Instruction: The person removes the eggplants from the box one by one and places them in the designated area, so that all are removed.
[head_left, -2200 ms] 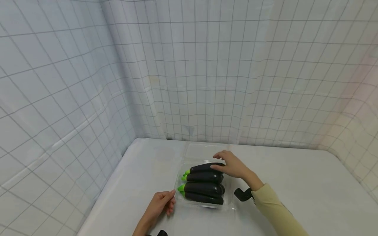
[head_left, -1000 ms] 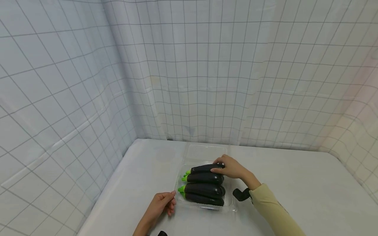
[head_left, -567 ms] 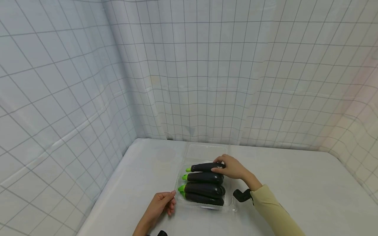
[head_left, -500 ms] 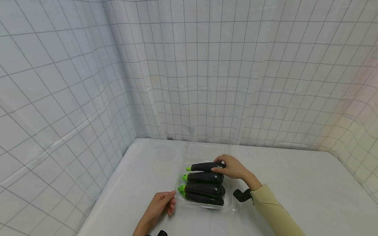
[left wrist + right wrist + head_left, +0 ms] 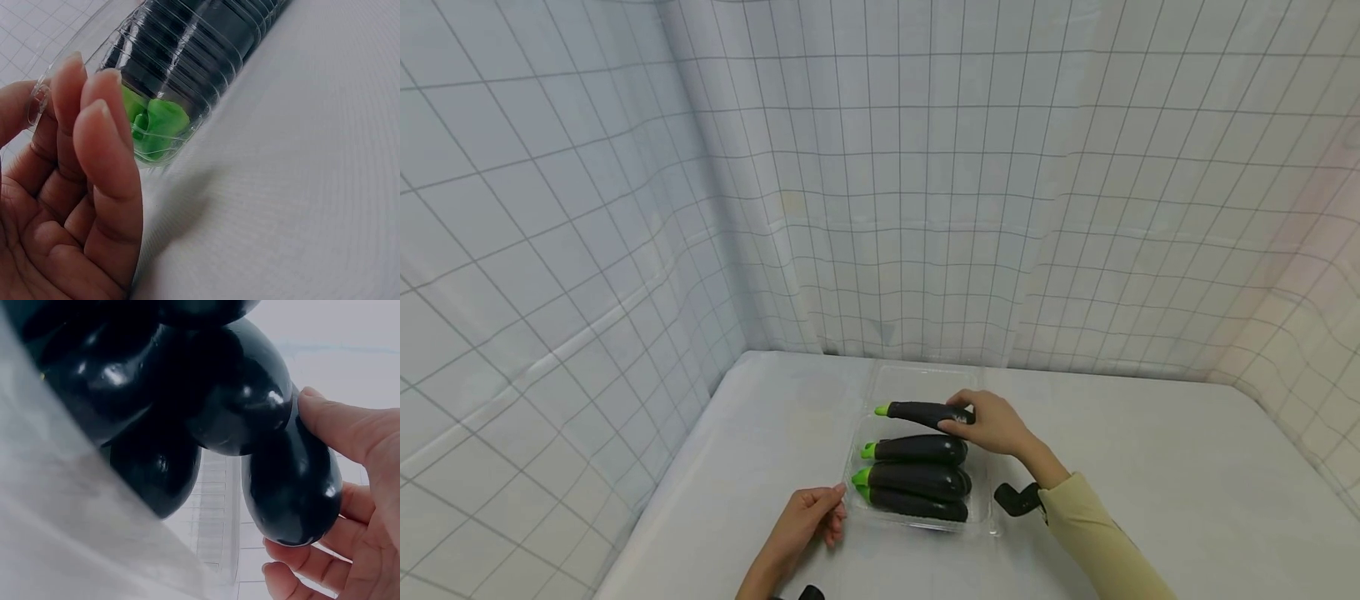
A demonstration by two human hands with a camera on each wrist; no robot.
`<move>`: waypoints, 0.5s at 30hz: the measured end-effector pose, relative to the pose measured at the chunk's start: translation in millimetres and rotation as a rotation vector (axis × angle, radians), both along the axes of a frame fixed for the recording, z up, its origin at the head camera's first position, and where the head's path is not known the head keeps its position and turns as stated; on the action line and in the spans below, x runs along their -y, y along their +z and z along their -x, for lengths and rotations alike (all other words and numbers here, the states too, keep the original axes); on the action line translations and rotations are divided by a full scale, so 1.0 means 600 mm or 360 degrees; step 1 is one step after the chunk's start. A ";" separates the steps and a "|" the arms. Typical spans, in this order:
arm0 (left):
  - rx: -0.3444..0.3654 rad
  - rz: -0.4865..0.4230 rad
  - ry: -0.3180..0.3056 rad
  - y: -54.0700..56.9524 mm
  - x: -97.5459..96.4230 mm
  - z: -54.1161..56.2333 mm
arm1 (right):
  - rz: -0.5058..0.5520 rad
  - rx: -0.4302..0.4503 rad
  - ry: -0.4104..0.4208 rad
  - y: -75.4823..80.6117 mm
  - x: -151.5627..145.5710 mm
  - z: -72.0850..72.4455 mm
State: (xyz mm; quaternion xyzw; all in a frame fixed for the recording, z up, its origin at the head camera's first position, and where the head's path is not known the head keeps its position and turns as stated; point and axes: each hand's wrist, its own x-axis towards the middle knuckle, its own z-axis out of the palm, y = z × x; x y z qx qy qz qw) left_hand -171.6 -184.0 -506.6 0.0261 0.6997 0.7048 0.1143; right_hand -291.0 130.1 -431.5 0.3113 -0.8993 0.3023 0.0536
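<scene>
My right hand [image 5: 992, 423] grips a dark eggplant [image 5: 913, 412] by its thick end, thumb on one side and fingers on the other. Its bright green stem points left, and it is lifted over the far part of a clear plastic clamshell box [image 5: 983, 510]. Several more eggplants [image 5: 917, 478] lie piled in the box, stems to the left. At the box's left edge, my left hand [image 5: 808, 518] pinches the rim between thumb and index finger. The left wrist view shows the ribbed box wall [image 5: 231, 56] with green stems [image 5: 164, 125] behind it.
The box's lid [image 5: 925, 383] lies folded back on the far side, flat on the white table [image 5: 1120, 467]. Grid-patterned white curtains [image 5: 925, 208] enclose the table at the back and sides. A black bent wrist mount [image 5: 1017, 500] sticks out beside the right wrist.
My right hand has closed on the far eggplant and raised it up and away from the others, opening a gap beside it. The left hand stays at the rim.
</scene>
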 end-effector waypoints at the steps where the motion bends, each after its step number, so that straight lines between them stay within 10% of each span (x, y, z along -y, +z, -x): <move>1: 0.0005 0.0000 0.0001 0.000 0.000 0.000 | 0.0002 -0.0012 -0.0009 0.000 0.000 -0.001; 15: -0.0006 -0.0015 -0.0001 0.000 0.000 0.000 | 0.0075 -0.0157 -0.0137 0.001 -0.011 -0.011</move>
